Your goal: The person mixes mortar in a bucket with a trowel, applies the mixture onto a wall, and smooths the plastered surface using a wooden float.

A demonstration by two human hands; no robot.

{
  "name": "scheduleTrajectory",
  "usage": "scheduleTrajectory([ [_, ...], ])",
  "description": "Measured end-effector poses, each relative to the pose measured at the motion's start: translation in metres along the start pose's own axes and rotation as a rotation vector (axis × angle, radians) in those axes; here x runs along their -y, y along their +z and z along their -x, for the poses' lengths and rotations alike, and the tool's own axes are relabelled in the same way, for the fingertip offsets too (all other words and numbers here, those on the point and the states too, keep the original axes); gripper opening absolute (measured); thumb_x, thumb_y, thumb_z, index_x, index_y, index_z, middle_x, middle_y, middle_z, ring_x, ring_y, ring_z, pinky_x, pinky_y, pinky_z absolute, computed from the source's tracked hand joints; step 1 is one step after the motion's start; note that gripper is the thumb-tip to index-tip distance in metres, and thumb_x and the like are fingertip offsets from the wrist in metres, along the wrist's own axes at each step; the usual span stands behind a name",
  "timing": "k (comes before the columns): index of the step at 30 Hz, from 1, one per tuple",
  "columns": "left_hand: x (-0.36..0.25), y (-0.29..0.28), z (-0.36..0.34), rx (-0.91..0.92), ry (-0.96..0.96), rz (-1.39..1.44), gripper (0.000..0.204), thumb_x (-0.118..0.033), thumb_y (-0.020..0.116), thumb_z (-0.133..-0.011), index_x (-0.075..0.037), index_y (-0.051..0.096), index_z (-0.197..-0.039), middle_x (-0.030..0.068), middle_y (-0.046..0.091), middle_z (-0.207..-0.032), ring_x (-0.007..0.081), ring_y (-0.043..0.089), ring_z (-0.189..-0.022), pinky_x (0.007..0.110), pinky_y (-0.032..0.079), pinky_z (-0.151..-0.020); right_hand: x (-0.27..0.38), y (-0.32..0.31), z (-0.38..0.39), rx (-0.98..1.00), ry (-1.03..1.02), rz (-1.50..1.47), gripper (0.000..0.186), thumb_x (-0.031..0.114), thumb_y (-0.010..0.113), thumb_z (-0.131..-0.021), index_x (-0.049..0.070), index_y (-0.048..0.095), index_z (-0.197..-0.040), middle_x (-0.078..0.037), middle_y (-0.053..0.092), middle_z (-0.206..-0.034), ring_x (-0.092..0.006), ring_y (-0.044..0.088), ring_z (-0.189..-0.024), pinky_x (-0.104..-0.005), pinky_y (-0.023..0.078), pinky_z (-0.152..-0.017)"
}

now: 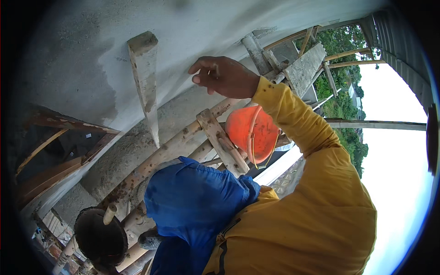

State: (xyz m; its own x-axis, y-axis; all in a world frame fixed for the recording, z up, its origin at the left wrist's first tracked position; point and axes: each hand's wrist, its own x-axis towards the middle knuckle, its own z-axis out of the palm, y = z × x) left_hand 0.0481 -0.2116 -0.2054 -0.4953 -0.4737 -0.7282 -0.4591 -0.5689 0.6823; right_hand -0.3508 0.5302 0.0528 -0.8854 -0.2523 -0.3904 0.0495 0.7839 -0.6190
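Observation:
My right hand (pixel 224 77), at the end of a mud-spotted yellow sleeve, is raised in front of the grey plastered wall (pixel 192 27). Its fingers are loosely bent, thumb apart from them, and I see nothing held. Left of it, a mortar-smeared wooden board (pixel 145 78) stands out against the wall, narrowing toward its lower end. Below the hand, an orange bucket (pixel 247 130) with a thin yellow handle sits tilted beside a wooden crosspiece (pixel 222 142). My bent leg in blue cloth (pixel 192 201) fills the lower middle. My left hand is out of view.
Thick round poles (pixel 160 156) run diagonally beneath me, spattered with mortar. A dark bucket (pixel 98 233) with a wooden handle (pixel 110 213) in it stands at lower left. A framed opening (pixel 50 151) breaks the wall at left. Rough planks (pixel 306 68) and an open drop with trees lie right.

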Motion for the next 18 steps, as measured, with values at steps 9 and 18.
scheduleTrajectory([
  [9,0.011,-0.001,0.031,-0.011,-0.072,0.102,0.054,-0.025,0.054,-0.092,0.000,0.048,-0.140,0.0179,0.055,-0.136,0.0342,0.057,-0.119,0.048,0.049,-0.099,-0.269,0.038,0.148,0.203,1.044,0.254,0.040,0.033,0.060,-0.094,-0.005,0.065,-0.104,-0.020,0.070,-0.092,-0.0290,0.071,-0.067,-0.0412,0.058,-0.058],
  [18,0.013,0.075,0.063,-0.201,0.093,0.114,0.006,-0.013,0.059,-0.078,-0.009,0.061,-0.081,0.0036,0.061,-0.081,0.0205,0.061,-0.077,0.034,0.052,-0.071,-0.449,0.124,0.206,-0.139,1.127,-0.647,0.011,0.019,0.059,-0.095,0.010,0.065,-0.098,-0.014,0.070,-0.082,-0.0255,0.068,-0.059,-0.0421,0.060,-0.052],
])
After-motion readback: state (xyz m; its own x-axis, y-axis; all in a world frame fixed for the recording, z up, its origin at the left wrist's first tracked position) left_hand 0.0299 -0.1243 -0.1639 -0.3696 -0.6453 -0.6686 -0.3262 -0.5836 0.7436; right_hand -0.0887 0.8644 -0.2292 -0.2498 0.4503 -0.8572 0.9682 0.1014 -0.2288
